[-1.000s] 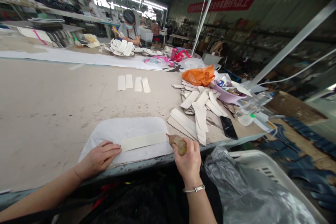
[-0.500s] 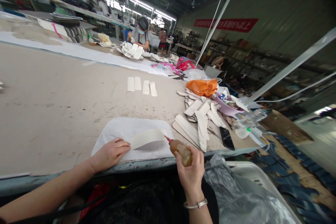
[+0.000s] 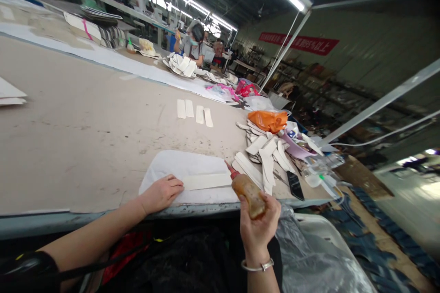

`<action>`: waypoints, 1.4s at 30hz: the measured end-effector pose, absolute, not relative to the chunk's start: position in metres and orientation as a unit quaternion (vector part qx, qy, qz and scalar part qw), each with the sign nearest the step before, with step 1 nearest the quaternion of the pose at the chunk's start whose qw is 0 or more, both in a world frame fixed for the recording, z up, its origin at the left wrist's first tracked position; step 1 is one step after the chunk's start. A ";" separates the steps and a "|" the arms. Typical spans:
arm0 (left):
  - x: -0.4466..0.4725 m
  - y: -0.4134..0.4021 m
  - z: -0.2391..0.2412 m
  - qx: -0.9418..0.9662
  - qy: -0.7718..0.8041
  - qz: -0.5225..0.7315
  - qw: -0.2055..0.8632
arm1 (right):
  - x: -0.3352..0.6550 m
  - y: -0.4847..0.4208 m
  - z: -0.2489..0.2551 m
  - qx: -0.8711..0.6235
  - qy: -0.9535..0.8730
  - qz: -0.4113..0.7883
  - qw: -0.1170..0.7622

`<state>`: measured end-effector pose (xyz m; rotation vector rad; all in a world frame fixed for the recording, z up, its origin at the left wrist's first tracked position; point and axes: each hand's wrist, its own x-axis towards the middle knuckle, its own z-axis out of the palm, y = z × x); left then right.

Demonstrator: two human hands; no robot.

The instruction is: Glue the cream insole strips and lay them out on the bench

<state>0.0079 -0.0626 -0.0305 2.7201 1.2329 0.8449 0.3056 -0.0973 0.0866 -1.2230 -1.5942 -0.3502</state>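
My right hand (image 3: 259,224) is wrapped round a squeeze bottle (image 3: 249,194) of amber-brown liquid, probably glue, tilted with its red nozzle up and to the left. The nozzle tip is just above the right end of a long off-white strip (image 3: 208,181). This strip lies flat on a rounded white sheet (image 3: 187,160) at the table's near edge. At the strip's left end, my left hand (image 3: 165,193) grips it, fingers close together and pressed down. The strip's right end is partly hidden behind the bottle.
Several short white pieces (image 3: 194,113) lie mid-table. To the right are a heap of white strips (image 3: 266,153), an orange bag (image 3: 268,121) and a phone (image 3: 295,185). White boards (image 3: 10,93) rest at far left. A person (image 3: 194,46) works across the table.
The strip was bowed upward and now lies flat. The bottle's nozzle has moved from beside the strip's right end to above it. The view has shifted slightly.
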 end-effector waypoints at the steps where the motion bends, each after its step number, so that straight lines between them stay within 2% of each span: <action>1: 0.008 -0.063 -0.030 0.877 0.396 0.271 0.020 | 0.300 -0.097 0.082 -0.504 -0.679 -0.123 0.519; 9: 0.008 -0.060 -0.032 0.880 0.396 0.263 0.021 | 0.267 -0.092 0.023 -0.482 -0.742 0.084 0.459; 23: 0.010 -0.060 -0.027 0.887 0.397 0.234 0.019 | 0.272 -0.088 0.000 -0.478 -0.740 0.167 0.442; 34: 0.006 -0.058 -0.032 0.887 0.400 0.231 0.012 | 0.305 -0.093 0.006 -0.522 -0.710 0.127 0.456; 42: -0.001 -0.054 -0.042 0.895 0.380 0.228 -0.041 | 0.340 -0.089 0.005 -0.582 -0.671 0.080 0.452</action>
